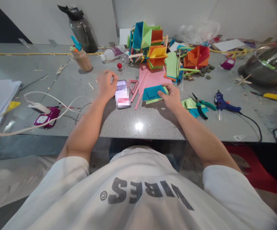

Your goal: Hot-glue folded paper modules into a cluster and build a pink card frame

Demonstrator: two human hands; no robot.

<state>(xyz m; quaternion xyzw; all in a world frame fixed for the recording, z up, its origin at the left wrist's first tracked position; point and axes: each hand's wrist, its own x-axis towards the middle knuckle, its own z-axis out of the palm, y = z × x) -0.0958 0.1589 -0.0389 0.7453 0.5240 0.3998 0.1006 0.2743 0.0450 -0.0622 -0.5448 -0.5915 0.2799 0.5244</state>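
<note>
Between thumb and fingers, my right hand [171, 96] grips folded blue and green paper [153, 93] above the table. My left hand [108, 83] is slightly blurred, with its fingers curled, beside the upper left edge of a phone [122, 94] with a lit screen. Whether anything is in its fingers cannot be made out. Pink strips [139, 88] and a small pink triangular frame [134, 85] lie between the phone and the folded paper. Behind them is a pink sheet [153, 76].
Colourful folded paper shapes [156, 57] stand at the back. Pliers [201, 106], a blue glue gun [226, 103] and a metal bowl [268, 67] are on the right. A charger cable [68, 108], a wooden cup [82, 60] and a dark bottle [83, 33] are on the left.
</note>
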